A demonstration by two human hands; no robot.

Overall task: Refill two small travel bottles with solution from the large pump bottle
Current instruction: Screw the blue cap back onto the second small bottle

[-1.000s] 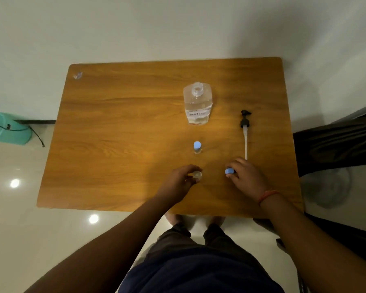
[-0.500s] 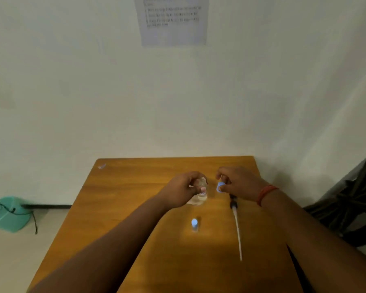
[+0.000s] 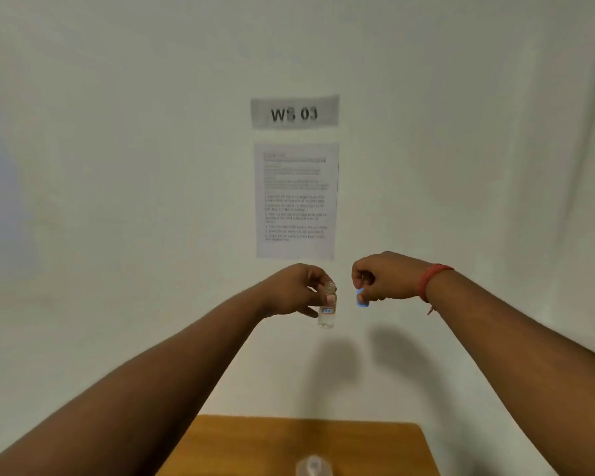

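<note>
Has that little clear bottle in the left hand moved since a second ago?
Yes. The small bottle stood on the table then; now the left hand holds it raised well above it.

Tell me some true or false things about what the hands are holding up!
1. The left hand holds a small clear bottle. True.
2. The bottle has its blue cap on. False: its neck is open, and the blue cap is pinched in the right hand.
3. The two hands are resting on the table. False: they are raised in front of the wall, well above the wooden table.
4. The sign on the wall says WS 03. True.
5. A red band is on the right wrist. True.
</note>
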